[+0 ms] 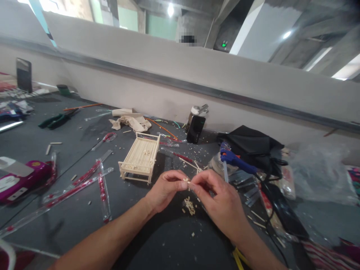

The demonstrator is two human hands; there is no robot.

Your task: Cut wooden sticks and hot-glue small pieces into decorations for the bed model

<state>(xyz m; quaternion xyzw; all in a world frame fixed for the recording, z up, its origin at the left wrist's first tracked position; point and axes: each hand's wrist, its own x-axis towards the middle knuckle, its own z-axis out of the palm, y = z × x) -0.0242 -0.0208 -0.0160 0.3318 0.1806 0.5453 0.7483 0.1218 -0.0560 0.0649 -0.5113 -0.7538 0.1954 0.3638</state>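
Tabletop (pixel 165 240): dark grey, reaching the frame's bottom
Miniature wooden bed (pixel 140 153): left of centre
Cut stick pieces (pixel 190 207): heap below centre
Green-handled pliers (pixel 57 120): left
Purple-and-white device (pixel 30 174): left edge
Clear plastic bag (pixel 323 174): right

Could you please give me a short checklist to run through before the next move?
1. Small wooden bits at the fingertips of the left hand and right hand: ok.
2. Miniature wooden frame standing on its legs: ok.
3. Frame's slatted top bare: not ok, small pieces sit on it.
4. Loose cut pieces near the hands: ok.
5. Blue glue gun hot: cannot tell.
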